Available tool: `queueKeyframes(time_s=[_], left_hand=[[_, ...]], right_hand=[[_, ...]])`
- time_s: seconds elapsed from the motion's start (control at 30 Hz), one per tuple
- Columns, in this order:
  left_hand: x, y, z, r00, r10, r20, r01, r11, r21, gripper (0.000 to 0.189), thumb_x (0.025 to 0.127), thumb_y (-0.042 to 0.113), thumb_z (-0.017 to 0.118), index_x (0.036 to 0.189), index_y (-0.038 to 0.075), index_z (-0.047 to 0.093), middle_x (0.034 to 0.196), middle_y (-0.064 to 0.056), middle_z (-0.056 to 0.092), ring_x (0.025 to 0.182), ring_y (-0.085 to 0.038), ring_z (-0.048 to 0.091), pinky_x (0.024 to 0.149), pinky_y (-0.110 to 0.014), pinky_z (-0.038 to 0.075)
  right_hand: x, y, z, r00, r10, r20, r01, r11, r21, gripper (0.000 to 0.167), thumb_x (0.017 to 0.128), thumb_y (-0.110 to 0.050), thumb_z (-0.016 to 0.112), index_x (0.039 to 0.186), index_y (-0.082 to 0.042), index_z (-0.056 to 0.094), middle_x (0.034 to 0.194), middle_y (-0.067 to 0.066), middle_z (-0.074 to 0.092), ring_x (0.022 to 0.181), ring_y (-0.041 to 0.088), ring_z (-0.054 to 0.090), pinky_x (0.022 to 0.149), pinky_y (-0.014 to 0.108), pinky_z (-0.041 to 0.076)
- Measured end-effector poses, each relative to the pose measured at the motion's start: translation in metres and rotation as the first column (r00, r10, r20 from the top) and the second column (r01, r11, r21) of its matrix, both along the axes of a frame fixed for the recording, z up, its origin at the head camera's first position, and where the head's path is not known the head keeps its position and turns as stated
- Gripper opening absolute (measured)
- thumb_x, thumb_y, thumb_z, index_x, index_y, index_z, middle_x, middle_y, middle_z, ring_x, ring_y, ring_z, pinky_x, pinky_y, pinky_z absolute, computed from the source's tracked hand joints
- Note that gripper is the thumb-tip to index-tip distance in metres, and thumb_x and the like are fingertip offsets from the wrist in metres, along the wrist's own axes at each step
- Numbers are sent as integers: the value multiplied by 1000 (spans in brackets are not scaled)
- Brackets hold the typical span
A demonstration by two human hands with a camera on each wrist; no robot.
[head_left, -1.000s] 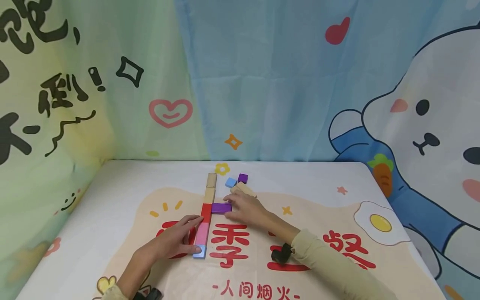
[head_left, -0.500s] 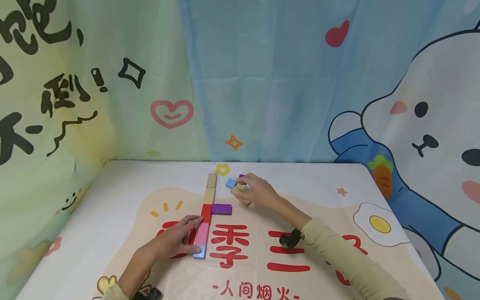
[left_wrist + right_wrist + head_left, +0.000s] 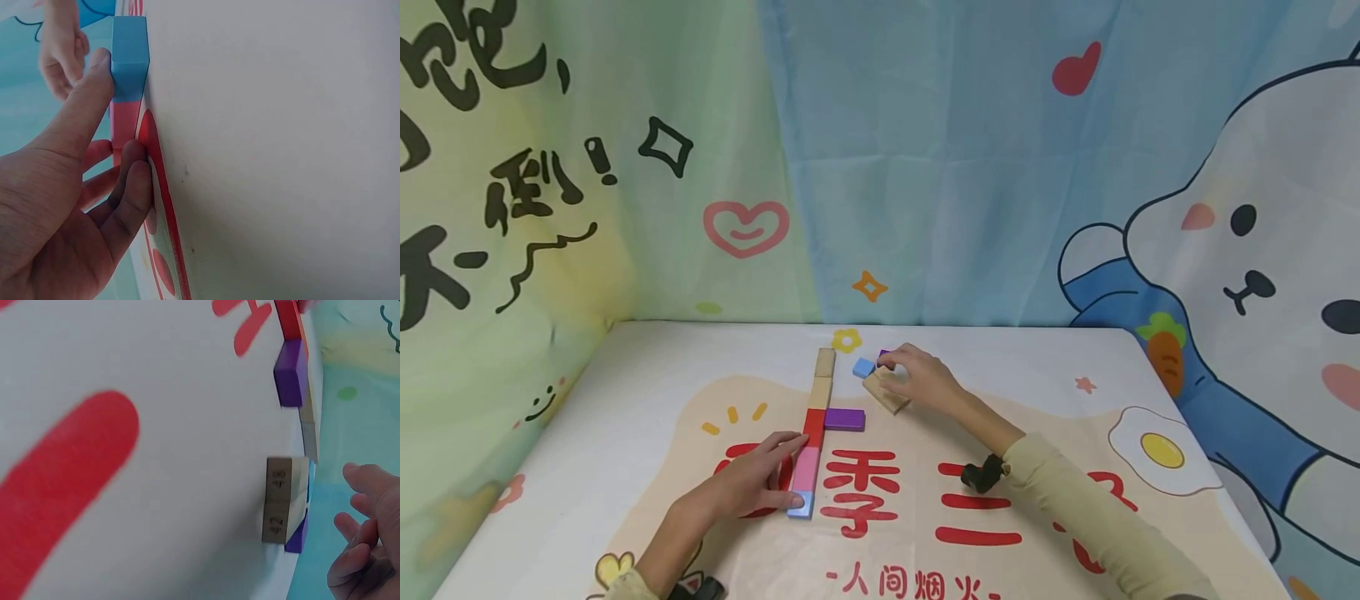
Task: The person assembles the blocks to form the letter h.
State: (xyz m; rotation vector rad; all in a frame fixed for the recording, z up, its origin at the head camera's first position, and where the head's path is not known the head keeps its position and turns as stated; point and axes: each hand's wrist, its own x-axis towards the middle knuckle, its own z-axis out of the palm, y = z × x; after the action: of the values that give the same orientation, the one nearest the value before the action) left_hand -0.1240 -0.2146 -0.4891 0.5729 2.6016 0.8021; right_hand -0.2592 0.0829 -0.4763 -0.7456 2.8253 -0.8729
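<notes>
My left hand [image 3: 741, 483] lies beside a straight row of blocks. Its thumb touches the blue block [image 3: 802, 510] at the near end, beside the pink block [image 3: 806, 471], and a fingertip reaches the red block [image 3: 814, 423]. Two plain wooden blocks [image 3: 822, 390] continue the row away from me. A purple block [image 3: 845, 419] juts rightward from the red one. Over two loose wooden blocks [image 3: 882, 396] hovers my right hand [image 3: 928, 382], fingers loosely bent; the right wrist view shows nothing in it and a gap to the blocks, numbered 48 and 42 [image 3: 276, 522].
Behind the loose wooden blocks lie a light blue block [image 3: 863, 367] and another purple block [image 3: 295, 540], partly hidden by my right hand in the head view. A printed cloth [image 3: 1045, 375] covers the table, and a curtain [image 3: 940, 167] hangs at its back edge.
My right hand has left the jutting purple block and moved back and right, over the loose wooden blocks. These have shifted slightly and now sit side by side. My left hand stays put.
</notes>
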Motion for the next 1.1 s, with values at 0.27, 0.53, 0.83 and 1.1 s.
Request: queueKeyframes(time_s=[0.27,0.53,0.83,1.1], left_hand=[[0,0,1,1000,6,9,-6,1000,-1,89,80,51,73,151,15,34,152,-9,35,125,-26,50,93,-41,54],[0,0,0,1000,4,1,-4,1000,8,89,80,51,73,151,14,35,151,-9,36,128,-29,48,96,-43,52],[0,-1,0,1000,-6,-3,6,1000,3,87,80,51,73,150,13,36,151,-9,36,108,-17,51,81,-21,52],[2,0,3,999,-29,-26,30,1000,8,86,82,50,72,150,11,36,150,-9,37,123,-25,49,97,-42,52]], right_hand=[[-23,6,-7,999,-49,2,49,998,38,37,94,-26,65,130,-19,62,123,9,61,117,27,59,98,45,49],[-40,6,-15,997,-60,39,58,997,49,36,94,-24,64,130,-17,63,124,10,60,116,26,58,98,45,49],[-43,1,-19,999,-38,-9,39,994,99,32,94,-22,65,125,-16,67,119,9,62,108,24,61,88,41,52],[-47,3,-24,998,-42,-41,47,988,149,31,94,-24,64,124,-19,67,123,5,64,114,23,61,92,42,52]])
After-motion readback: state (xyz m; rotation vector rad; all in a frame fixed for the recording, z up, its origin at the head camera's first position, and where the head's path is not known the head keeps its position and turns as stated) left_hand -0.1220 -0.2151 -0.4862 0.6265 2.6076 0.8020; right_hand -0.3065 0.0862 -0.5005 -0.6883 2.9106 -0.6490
